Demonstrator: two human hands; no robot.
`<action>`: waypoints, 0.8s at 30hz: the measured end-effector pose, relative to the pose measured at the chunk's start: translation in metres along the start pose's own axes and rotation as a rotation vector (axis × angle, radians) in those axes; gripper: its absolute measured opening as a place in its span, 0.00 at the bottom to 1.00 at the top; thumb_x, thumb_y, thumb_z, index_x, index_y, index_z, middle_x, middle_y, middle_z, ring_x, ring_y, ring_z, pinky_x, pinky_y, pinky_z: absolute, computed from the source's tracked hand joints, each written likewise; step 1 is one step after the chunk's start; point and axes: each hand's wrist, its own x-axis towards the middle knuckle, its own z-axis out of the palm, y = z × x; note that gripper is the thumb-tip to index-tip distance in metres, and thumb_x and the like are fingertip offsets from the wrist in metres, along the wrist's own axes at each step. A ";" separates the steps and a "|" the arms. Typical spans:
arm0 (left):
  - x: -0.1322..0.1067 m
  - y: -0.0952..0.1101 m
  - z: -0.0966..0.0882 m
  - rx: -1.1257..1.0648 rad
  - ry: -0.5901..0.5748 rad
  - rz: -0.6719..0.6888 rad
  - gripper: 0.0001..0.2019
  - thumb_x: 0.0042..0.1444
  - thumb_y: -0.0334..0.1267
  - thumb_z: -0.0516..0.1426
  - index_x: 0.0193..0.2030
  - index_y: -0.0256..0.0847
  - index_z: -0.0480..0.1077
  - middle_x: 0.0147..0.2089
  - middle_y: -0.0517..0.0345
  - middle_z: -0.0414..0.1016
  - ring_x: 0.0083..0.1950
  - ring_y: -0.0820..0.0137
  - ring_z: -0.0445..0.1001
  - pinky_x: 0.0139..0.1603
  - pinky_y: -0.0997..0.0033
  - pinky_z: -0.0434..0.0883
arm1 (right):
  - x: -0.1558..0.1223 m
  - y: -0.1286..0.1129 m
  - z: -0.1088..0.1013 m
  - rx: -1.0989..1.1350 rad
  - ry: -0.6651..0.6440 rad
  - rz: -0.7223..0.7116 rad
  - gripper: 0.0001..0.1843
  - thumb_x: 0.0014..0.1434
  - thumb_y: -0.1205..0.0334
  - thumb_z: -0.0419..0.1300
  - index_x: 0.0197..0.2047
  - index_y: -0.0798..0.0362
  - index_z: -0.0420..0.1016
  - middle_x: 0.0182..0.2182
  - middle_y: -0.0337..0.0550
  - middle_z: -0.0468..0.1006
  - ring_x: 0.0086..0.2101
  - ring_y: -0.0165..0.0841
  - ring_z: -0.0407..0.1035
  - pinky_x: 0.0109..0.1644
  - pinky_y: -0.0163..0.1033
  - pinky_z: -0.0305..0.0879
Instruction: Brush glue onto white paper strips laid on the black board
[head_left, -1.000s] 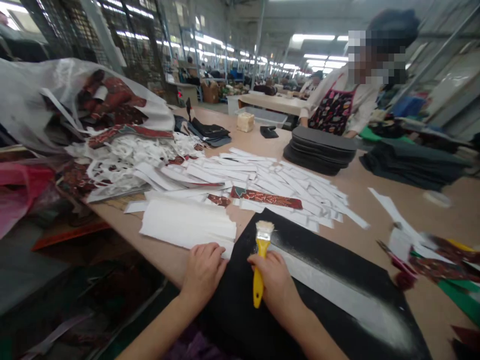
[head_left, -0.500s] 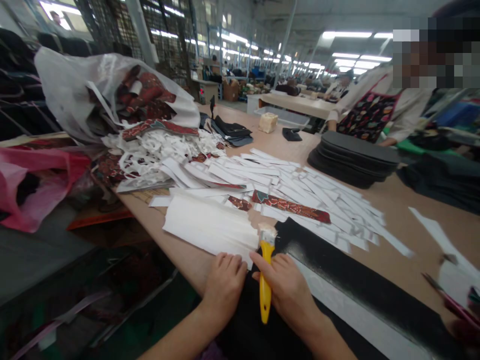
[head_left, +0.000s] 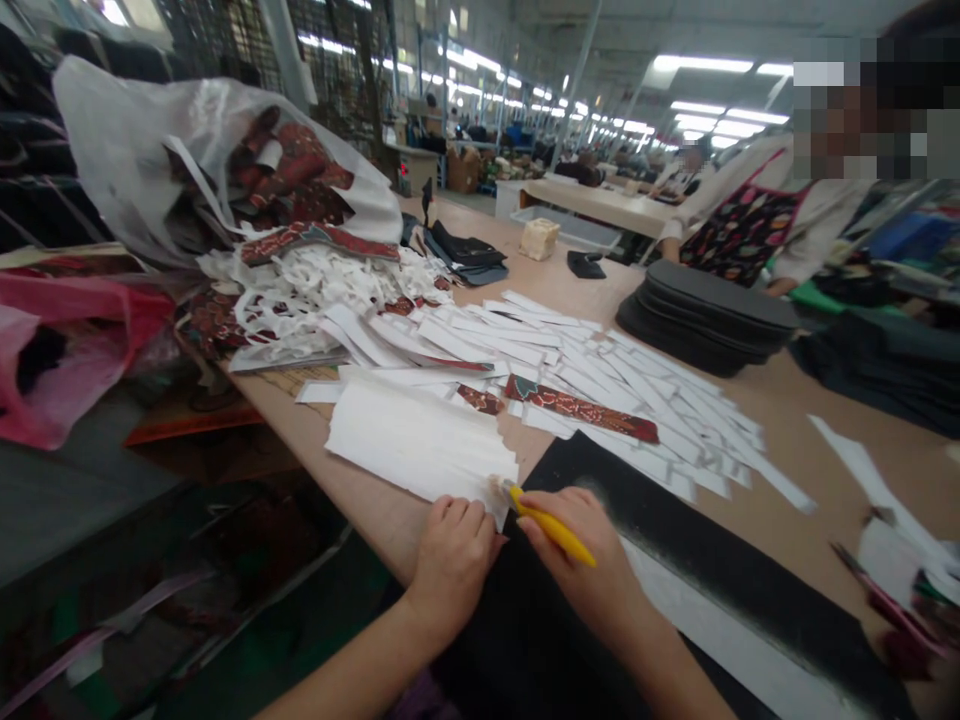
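Yellow brush (head_left: 553,527) over near worktop (head_left: 825,400) edge, tilted left, bristles touching corner of white strip stack (head_left: 420,440). Right hand (head_left: 600,575) curled round handle. Left hand (head_left: 454,560) flat, fingers together, pressing stack's near edge beside black mat (head_left: 667,540). Loose white strips (head_left: 600,370) beyond.

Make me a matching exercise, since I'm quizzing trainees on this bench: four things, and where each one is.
1 brush
2 left hand
3 red patterned strip
4 dark sheet stack

A among the loose white strips
B in the right hand
C far side, by the co-worker
D at the white paper stack's near edge

Pairs: 1-B, 2-D, 3-A, 4-C.
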 end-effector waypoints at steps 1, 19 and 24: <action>0.001 0.001 0.001 0.008 -0.005 -0.008 0.06 0.56 0.35 0.52 0.30 0.39 0.66 0.30 0.56 0.67 0.35 0.64 0.64 0.41 0.58 0.62 | 0.000 0.000 -0.001 0.003 -0.019 0.011 0.08 0.61 0.63 0.51 0.39 0.54 0.70 0.30 0.42 0.77 0.29 0.30 0.68 0.39 0.39 0.59; 0.023 -0.061 -0.008 -0.549 -0.026 -0.406 0.07 0.54 0.34 0.50 0.28 0.37 0.66 0.28 0.59 0.70 0.33 0.69 0.69 0.36 0.70 0.66 | -0.028 -0.007 0.060 -0.198 0.002 -0.027 0.16 0.60 0.73 0.41 0.43 0.57 0.67 0.25 0.43 0.69 0.28 0.34 0.62 0.35 0.39 0.56; 0.037 -0.172 -0.087 -0.460 0.378 -0.915 0.09 0.58 0.37 0.50 0.34 0.32 0.66 0.23 0.64 0.65 0.24 0.75 0.66 0.26 0.74 0.67 | -0.030 -0.008 0.059 -0.286 -0.028 -0.064 0.15 0.59 0.74 0.43 0.43 0.57 0.68 0.22 0.41 0.66 0.28 0.34 0.59 0.35 0.39 0.53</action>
